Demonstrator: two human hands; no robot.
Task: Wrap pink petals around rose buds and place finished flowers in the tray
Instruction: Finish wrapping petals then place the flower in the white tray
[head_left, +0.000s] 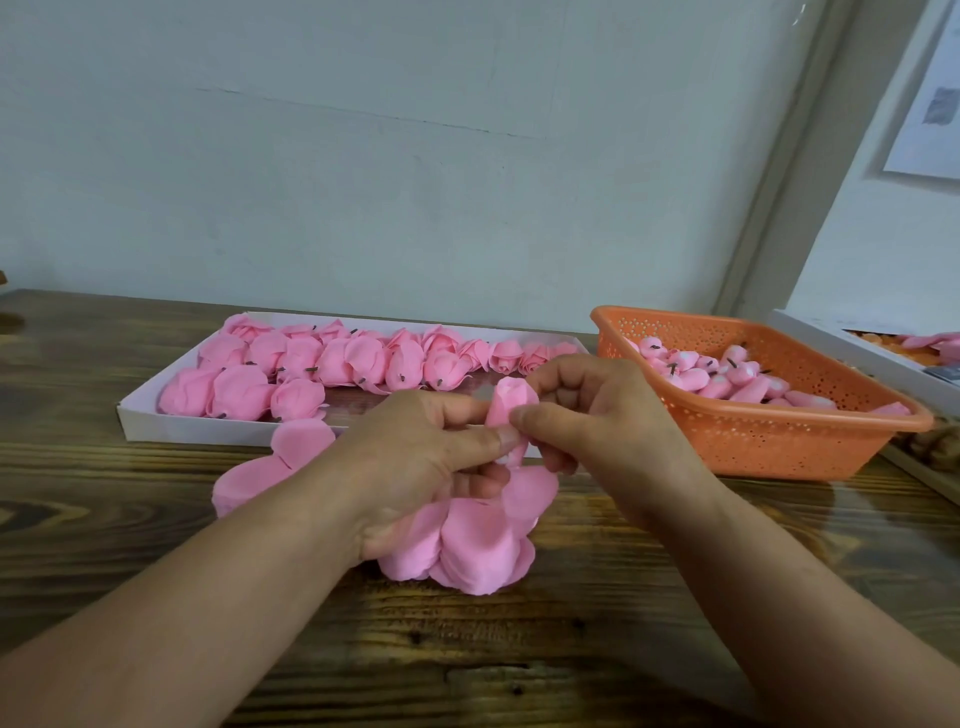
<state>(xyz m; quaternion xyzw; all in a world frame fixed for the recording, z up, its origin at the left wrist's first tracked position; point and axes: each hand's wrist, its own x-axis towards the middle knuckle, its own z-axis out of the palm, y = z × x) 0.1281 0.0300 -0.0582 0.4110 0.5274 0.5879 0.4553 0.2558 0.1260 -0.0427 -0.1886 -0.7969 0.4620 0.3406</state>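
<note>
Both hands meet over the middle of the wooden table. My left hand (415, 457) and my right hand (587, 415) pinch a pink rose bud (511, 400) between thumbs and fingers, its tip pointing up. A strip of joined pink petals (478, 540) hangs from the bud down to the table under my left hand. More loose petals (275, 462) lie to the left. Behind stands a flat white tray (218, 428) with several finished pink roses (311, 369) in rows.
An orange perforated basket (779, 441) at the right holds several pale pink buds (727, 374). A white box (857, 353) sits at the far right edge. A grey wall rises just behind the table.
</note>
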